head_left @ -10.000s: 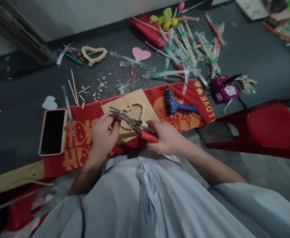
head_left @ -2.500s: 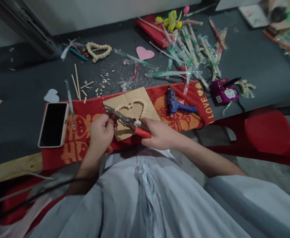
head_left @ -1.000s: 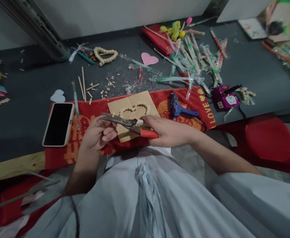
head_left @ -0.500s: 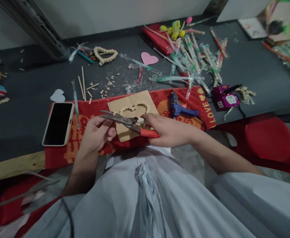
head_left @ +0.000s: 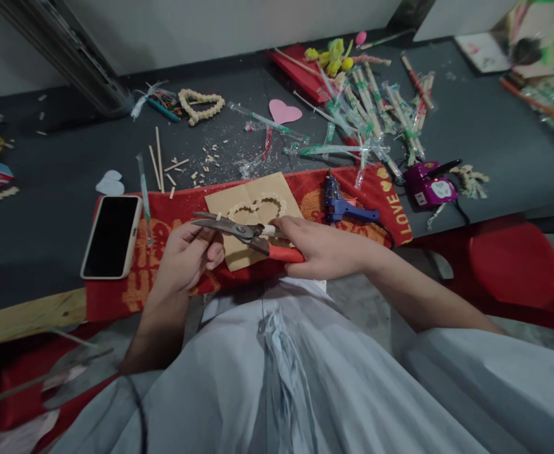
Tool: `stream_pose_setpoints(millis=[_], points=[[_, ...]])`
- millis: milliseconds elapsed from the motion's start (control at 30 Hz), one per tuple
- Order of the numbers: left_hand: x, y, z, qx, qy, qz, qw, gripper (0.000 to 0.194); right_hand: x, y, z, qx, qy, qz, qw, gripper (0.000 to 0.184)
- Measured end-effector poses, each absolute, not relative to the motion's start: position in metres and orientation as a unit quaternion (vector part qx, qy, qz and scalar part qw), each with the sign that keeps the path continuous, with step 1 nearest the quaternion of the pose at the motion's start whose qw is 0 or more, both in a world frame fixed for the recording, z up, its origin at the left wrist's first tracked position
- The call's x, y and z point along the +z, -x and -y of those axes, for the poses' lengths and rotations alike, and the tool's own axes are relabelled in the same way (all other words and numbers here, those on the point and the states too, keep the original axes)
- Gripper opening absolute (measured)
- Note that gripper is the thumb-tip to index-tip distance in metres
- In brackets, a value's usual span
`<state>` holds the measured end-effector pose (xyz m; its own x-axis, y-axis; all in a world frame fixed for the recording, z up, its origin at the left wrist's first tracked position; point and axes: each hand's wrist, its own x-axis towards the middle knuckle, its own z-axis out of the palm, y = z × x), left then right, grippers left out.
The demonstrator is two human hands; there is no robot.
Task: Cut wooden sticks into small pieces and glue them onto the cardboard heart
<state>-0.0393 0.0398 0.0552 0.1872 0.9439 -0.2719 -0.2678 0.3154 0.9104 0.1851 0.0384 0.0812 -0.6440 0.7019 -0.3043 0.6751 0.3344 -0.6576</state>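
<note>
My right hand [head_left: 327, 247] is wrapped round the red and white handles of pruning shears [head_left: 246, 231], whose blades point left. My left hand [head_left: 189, 255] is closed in a pinch beneath the blades. The pale end of a thin wooden stick [head_left: 219, 216] shows between the blades, above my left fingertips; most of it is hidden by the hand. Under the shears lies a folded piece of brown cardboard [head_left: 239, 252]. On it rests a heart outline [head_left: 272, 200] made of short pale stick pieces, its lower part covered by my right hand and the shears.
A red towel [head_left: 201, 197] spreads under the cardboard, with a phone [head_left: 111, 236] at left and a blue glue gun [head_left: 347, 208] at right. Behind lie cut stick bits [head_left: 206, 164], a second heart outline [head_left: 201, 106], a pink paper heart [head_left: 285, 111] and wrapped sticks [head_left: 366, 104].
</note>
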Motion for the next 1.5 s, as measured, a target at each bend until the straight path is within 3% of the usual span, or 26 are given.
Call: stream_pose_setpoints(millis=[600, 1333, 1500], points=[[0.046, 0.048, -0.037, 0.421, -0.481, -0.515, 0.571, 0.024, 0.079, -0.186, -0.04, 0.432, 0.409, 0.804, 0.003, 0.044], [0.039, 0.048, -0.042, 0.394, -0.508, -0.544, 0.539, 0.023, 0.074, -0.165, -0.021, 0.323, 0.534, 0.781, 0.02, 0.029], [0.043, 0.041, -0.041, 0.409, -0.516, -0.584, 0.475, 0.007, 0.071, -0.165, -0.021, 0.327, 0.534, 0.778, 0.037, 0.032]])
